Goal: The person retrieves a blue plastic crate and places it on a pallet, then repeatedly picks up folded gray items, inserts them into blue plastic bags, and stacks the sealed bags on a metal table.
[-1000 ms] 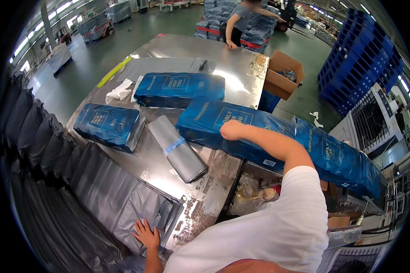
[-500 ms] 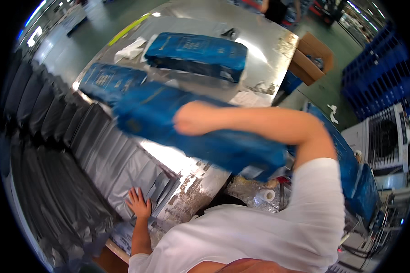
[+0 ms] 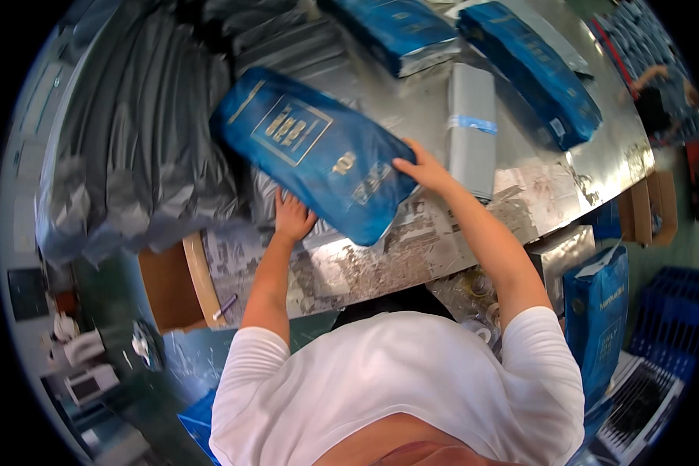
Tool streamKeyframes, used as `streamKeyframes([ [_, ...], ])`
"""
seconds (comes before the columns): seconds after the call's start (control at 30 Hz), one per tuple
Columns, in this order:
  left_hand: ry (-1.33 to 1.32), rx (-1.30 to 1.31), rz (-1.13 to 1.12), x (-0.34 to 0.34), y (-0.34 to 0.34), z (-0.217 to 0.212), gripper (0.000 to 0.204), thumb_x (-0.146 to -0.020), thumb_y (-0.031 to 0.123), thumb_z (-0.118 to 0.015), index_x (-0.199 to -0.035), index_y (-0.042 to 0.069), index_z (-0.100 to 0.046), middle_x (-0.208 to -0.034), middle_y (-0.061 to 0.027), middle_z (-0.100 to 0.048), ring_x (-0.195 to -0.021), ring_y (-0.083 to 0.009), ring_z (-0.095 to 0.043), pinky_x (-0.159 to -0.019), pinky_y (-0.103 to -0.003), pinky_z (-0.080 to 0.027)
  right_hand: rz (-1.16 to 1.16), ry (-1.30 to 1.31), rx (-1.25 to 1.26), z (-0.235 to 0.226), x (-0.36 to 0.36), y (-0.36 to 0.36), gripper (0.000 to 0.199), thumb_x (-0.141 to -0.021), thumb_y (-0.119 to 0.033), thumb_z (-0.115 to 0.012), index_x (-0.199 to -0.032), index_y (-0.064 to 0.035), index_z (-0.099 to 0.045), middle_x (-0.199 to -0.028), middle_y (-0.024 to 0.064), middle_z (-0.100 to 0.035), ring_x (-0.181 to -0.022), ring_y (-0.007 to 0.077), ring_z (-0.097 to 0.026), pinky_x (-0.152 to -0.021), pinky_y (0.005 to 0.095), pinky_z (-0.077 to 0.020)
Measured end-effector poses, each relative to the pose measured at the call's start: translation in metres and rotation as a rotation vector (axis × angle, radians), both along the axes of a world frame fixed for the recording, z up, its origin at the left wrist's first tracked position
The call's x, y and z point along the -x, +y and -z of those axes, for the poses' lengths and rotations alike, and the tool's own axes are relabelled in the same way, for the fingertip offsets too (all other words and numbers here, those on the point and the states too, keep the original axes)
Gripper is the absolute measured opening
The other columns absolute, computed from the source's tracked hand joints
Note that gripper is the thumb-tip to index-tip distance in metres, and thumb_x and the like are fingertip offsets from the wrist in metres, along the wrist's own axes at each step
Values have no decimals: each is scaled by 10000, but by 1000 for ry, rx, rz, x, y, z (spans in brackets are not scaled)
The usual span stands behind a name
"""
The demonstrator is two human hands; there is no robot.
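Observation:
A large blue printed bag (image 3: 311, 151) lies slanted across the near part of the metal table (image 3: 412, 248). My right hand (image 3: 421, 169) grips its right edge. My left hand (image 3: 291, 217) presses flat under the bag's lower edge, on a grey plastic mailer (image 3: 266, 200) that the bag partly hides. A rolled bundle of grey mailers (image 3: 472, 128) with a blue band lies just right of my right hand.
Two more blue bags (image 3: 532, 70) (image 3: 400, 31) lie farther back on the table. A heap of grey plastic mailers (image 3: 132, 147) fills the left. Another blue bag (image 3: 598, 318) stands right of the table, beside blue crates (image 3: 668, 326). Another person (image 3: 660, 101) is at far right.
The blue bag has been carried from the right side across the table and now lies on the grey mailer in front of me. The view has swung left and down.

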State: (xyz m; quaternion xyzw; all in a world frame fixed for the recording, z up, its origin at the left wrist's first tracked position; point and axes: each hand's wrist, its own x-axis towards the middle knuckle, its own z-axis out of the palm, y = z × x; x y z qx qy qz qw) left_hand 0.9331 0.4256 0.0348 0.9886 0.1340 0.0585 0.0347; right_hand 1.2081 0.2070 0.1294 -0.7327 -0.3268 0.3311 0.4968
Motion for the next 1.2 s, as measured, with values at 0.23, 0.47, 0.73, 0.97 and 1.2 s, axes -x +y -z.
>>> streamKeyframes([
  [0.23, -278, 283, -195, -3, -5, 8, 388, -773, 215, -506, -1091, -6, -501, -1192, -188, -458, -1161, -362, -367, -1022, -456, -213, 126, 143, 79, 19, 0, 4, 458, -763, -324, -664, -1057, 4, -538, -887, 72, -597, -792, 135, -553, -718, 262, -441],
  [0.47, -405, 343, -175, 62, -82, 11, 554, -885, 309, -376, -1314, -26, -275, -1325, -215, -332, -1229, -325, -316, -1026, -365, -235, 261, 106, -65, 37, 94, -39, 401, -825, -286, -602, -1110, -15, -524, -955, 53, -589, -884, 128, -527, -805, 266, -410],
  [0.73, -640, 1983, -478, 112, -83, -74, 665, -866, 529, -357, -1369, 108, -244, -1380, -59, -295, -1258, -206, -275, -1019, -314, -226, 232, 247, -215, 13, 235, -74, 632, -881, -234, -483, -1372, -29, -142, -1382, 119, -234, -1272, 217, -228, -1039, 321, -169],
  [0.97, -981, 1372, 225, 143, -71, -222, 727, -828, 261, -552, -1393, 95, -125, -1378, -102, -265, -1232, -206, -313, -980, -349, -289, 145, -221, -641, -142, 243, -41, 735, -825, -140, -574, -1382, -59, -101, -1328, 145, -311, -1196, 216, -339, -990, 319, -264],
  [1.2, -1303, 1626, 3, 132, -83, -268, 234, -805, 22, -579, -1037, 16, -552, -1290, -29, -331, -1089, -135, -439, -881, -274, -386, 325, 44, -950, -169, 259, -23, 270, -887, -114, -502, -1140, -53, -430, -1189, 94, -430, -1057, 149, -439, -915, 260, -335],
])
